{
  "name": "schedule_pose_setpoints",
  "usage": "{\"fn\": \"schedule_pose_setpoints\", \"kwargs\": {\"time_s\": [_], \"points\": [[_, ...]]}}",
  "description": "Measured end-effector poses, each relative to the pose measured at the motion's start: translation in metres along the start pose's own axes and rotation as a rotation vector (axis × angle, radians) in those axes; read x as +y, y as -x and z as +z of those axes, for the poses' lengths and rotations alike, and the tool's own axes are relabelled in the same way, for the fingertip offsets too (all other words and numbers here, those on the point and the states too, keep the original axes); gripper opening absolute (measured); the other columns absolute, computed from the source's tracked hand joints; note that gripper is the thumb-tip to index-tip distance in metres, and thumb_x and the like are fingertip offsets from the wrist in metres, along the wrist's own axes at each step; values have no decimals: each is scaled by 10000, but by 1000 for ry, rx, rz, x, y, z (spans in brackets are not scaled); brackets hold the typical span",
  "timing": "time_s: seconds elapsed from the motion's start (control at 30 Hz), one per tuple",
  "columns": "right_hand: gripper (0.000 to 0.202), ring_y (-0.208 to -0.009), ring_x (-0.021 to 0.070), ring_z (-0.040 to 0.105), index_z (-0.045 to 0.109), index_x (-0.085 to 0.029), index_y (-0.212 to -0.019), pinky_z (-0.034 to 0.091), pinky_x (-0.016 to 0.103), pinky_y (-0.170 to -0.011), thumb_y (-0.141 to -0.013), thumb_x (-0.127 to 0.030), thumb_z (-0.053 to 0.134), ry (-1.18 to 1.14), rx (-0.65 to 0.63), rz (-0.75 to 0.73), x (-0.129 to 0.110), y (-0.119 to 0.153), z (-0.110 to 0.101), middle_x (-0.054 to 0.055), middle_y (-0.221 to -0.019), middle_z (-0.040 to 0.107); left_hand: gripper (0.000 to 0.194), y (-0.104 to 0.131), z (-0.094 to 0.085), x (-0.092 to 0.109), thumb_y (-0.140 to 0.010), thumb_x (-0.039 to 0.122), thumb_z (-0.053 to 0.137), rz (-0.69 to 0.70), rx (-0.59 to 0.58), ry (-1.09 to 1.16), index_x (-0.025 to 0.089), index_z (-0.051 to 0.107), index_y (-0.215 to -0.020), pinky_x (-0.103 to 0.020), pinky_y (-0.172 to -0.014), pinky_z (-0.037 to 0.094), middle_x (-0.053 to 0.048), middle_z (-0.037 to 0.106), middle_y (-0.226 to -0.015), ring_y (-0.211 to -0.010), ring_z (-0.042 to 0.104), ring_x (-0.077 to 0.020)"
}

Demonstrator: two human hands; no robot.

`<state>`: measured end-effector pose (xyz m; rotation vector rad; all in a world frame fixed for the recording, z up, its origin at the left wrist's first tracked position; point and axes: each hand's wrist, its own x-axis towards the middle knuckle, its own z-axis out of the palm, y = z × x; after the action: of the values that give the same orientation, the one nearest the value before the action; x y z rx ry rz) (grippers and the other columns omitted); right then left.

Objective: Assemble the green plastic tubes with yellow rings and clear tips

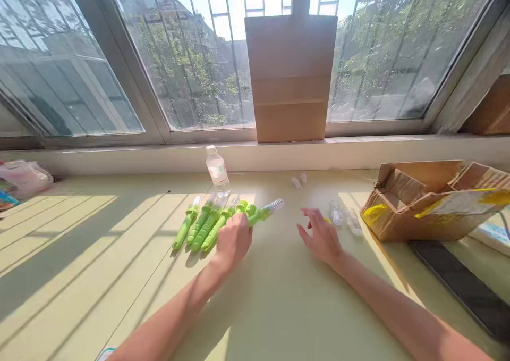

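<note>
My left hand [234, 238] is closed around a green tool with a clear cap [263, 212], lying at the right end of a row of green tools [203, 224] on the worktop [119, 254]. My right hand [321, 236] hovers open, fingers spread, empty, near some clear caps [343, 216]. A water bottle [217, 168] stands behind the row, and an open cardboard box [430, 204] sits to the right.
</note>
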<state>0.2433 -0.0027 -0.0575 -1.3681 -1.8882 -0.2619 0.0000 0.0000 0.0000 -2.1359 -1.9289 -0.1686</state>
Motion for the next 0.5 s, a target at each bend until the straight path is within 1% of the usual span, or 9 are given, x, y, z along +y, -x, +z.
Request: {"fn": "schedule_pose_setpoints", "kwargs": {"time_s": [0.13,0.23,0.3,0.37,0.5], "points": [[321,-674,129,577,450,-172,-1192,391,223,-498,-876,-226,439,-7,-27,-5,0,0,0,63,-1010,589,214,-9,-1,-12,-856,229,413,-49,-85,-19,123,537,-995,-300,-663,462,-128,604,-920,-890,607,-254],[300,-667,126,569,470,-169,-1168,386,223,-501,-873,-201,427,-12,-69,-54,-3,1,1,61,-997,584,209,-10,1,-13,-853,239,443,-42,-146,-6,127,539,-1002,-283,-666,451,-131,613,-924,-901,615,-246],[290,-666,124,567,483,-167,-1156,384,223,-504,-872,-191,424,-16,-88,-75,-5,2,0,62,-992,584,218,-8,4,-11,-880,279,427,-29,-134,34,142,541,-1006,-278,-657,443,-123,623,-921,-877,627,-238],[283,-663,123,565,496,-163,-1146,383,223,-509,-874,-189,421,-16,-98,-81,-7,2,0,64,-990,588,266,-7,6,-7,-917,340,377,-13,-101,91,158,535,-1031,-278,-655,436,-108,634,-904,-837,638,-228],[267,-669,124,568,519,-159,-1124,383,226,-528,-879,-190,419,-12,-125,-74,-7,2,-2,67,-994,597,391,-7,4,-6,-945,442,293,-61,-70,149,161,465,-1156,-279,-641,437,-93,646,-887,-779,647,-219]]}}
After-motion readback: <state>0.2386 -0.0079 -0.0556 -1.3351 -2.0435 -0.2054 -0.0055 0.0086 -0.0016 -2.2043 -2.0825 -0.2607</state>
